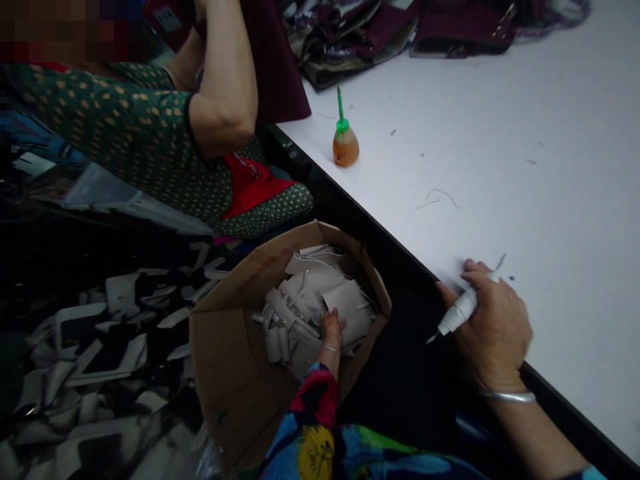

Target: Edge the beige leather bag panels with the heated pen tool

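Holding a white tool [461,309] by the table's edge, left hand [332,325] down in the carton [225,363]

Your pale pieces [345,303] lie heaped in the carton at the lower middle of the frame; your left hand touches them and is far nearer to them than your right; its fingers are on a flat piece that spreads up and to the right of them; I cannot tell whether they pinch it or only rest there; the pieces overlap so much that no single long axis is plain; your right hand [500,327] is well apart from the left, at the right of the frame, its fingers clasped round the tool; the tool's long axis slants from upper right to lower left, one metal tip pointing roughly toward the carton across a dark gap.

Your right hand is over the near edge of the white table [560,200], which slants from the upper middle to the lower right; a bottle [346,148] with a green spout stands upright near that edge, and loose threads [443,195] lie farther right; maroon bags [460,30] are piled along the top; at the upper left a co-worker [125,127] in dotted green is beside a maroon panel [280,73]; pale scraps [113,360] fill the dim lower left, too blurred to name.
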The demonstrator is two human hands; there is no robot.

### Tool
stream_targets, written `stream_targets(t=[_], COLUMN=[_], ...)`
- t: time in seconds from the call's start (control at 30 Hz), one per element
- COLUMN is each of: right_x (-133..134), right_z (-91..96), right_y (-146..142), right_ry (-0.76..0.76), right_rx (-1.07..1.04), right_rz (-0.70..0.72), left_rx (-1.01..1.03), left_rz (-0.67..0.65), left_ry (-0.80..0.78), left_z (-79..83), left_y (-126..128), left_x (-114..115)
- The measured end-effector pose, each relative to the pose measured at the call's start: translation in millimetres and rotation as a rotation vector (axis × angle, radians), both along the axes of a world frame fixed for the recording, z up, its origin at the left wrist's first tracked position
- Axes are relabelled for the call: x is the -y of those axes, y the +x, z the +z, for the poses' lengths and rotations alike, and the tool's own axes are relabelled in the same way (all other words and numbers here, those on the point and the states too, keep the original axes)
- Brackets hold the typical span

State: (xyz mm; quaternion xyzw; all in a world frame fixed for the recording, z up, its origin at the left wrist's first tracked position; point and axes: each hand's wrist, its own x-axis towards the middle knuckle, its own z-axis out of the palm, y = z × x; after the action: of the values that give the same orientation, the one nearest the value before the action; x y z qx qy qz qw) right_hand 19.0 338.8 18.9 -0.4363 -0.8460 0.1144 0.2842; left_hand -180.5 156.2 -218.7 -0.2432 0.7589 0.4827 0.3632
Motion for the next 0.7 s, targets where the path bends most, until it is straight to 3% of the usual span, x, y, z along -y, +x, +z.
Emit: stream_targets(t=[0.17, 0.27, 0.33, 0.43, 0.53, 0.7], right_x=[-0.7, -0.9, -1.3, -2.0, 0.5, 31.2], right_z=[-1.7, -4.1, -7.0, -10.8, -6.5, 31.2], right_y=[-1.0, -1.1, -1.7, -2.6, 0.7, 29.3], right_ry=[0.067, 0.096, 0.104, 0.076, -0.014, -0.296], right_rx=[0.036, 0.022, -0.008, -0.081, -0.264, -0.704], right_rz=[0.076, 0.104, 0.104, 0.119, 0.122, 0.043], left_rx=[-0.02, -0.161, -0.313, -0.592, -0.861, -1.244], left_rz=[-0.124, -0.293, -0.408, -0.558, -0.703, -0.856], left_ry=[-0.077, -0.062, -0.034, 0.038, 0.178, 0.479], left_z=[22.8, 51.0, 79.7, 138.9, 209.9, 326.8], left_y=[28.8, 17.3, 1.7, -20.2, -32.9, -34.4], left_x=[1.5, -4.5, -5.5, 4.6, 26.9, 63.2])
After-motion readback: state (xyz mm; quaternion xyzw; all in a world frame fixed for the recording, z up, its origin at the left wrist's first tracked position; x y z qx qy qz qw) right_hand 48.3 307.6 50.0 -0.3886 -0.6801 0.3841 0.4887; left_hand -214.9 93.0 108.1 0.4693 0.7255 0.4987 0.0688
